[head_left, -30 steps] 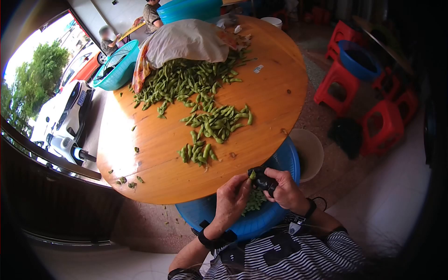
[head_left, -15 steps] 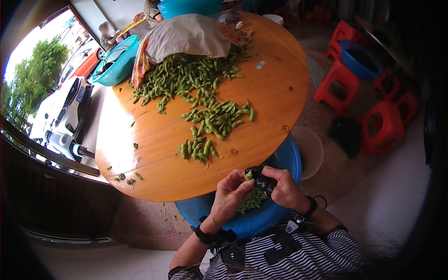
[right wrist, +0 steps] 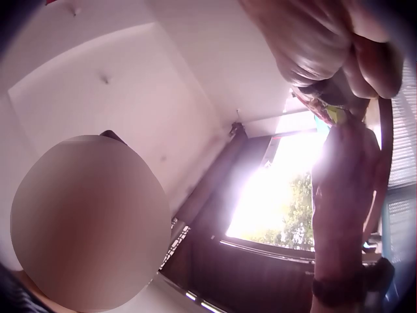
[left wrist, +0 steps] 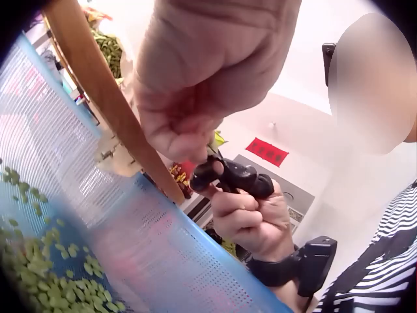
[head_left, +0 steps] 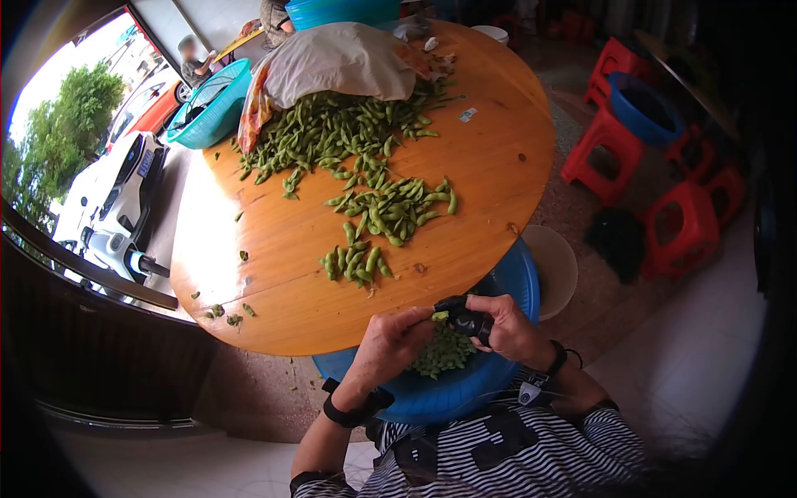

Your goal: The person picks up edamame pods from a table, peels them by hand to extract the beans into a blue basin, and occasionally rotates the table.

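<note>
While the left hand [head_left: 397,336] pinches a pod [head_left: 440,316] above the tub [head_left: 523,286], the right hand [head_left: 510,332], fingers curled and partly covered in black, pinches that pod from the other side. Loose beans [head_left: 444,353] lie inside the tub; the table [head_left: 286,303], bearing more pods [head_left: 332,137], stands just beyond, and a pale bucket [head_left: 558,274] sits beside it.

I see a round wooden table [head_left: 490,183] beyond the left hand [head_left: 388,344], a sunlit opening [head_left: 37,91] far leftward, red stools [head_left: 614,134] rightward.
</note>
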`<state>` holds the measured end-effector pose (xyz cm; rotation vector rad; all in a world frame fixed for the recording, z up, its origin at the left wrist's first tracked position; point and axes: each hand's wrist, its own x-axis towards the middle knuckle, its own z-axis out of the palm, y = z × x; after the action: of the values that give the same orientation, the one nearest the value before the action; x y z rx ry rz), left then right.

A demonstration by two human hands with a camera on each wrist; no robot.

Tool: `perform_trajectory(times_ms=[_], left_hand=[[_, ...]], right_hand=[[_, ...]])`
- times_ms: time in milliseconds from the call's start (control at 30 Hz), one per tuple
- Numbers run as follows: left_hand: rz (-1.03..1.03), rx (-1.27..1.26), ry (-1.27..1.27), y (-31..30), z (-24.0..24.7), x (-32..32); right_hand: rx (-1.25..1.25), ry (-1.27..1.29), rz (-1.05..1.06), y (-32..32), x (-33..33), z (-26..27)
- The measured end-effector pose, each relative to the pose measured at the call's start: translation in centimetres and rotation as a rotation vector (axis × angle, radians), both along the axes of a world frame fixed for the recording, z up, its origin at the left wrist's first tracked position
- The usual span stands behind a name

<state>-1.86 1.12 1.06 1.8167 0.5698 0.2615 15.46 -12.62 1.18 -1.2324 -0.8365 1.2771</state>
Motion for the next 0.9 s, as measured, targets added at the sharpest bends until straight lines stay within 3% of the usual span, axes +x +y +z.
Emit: perform_trajectory(times_ms=[67, 233, 400, 767, 833, 900], left_hand=[[-0.027, 0.037, -0.017, 0.3, 0.8, 0.0], [-0.038, 0.296, -0.151, 0.4, 0.5, 0.4], [-0.026, 0.398, -0.183, 0.4, 0.7, 0.4], [0.003, 0.349, -0.115, 0.0, 0.8, 1.0], [0.0, 0.321, -0.092, 0.0, 1.1, 1.1], [-0.108, 0.335, -0.041, 0.3, 1.4, 0.7]], right_hand=[[0.003, 0.001, 0.021, 0.2, 0.1, -0.2], [0.342, -0.403, -0.003, 0.7, 0.6, -2.4], [0.345, -0.442, 0.027, 0.8, 0.8, -1.2], [0.338, -0.618, 0.034, 0.4, 1.6, -0.4], [0.431, -0.591, -0.135, -0.1, 2.4, -0.5], [0.312, -0.567, -0.284, -1.8, 3.8, 1.1]])
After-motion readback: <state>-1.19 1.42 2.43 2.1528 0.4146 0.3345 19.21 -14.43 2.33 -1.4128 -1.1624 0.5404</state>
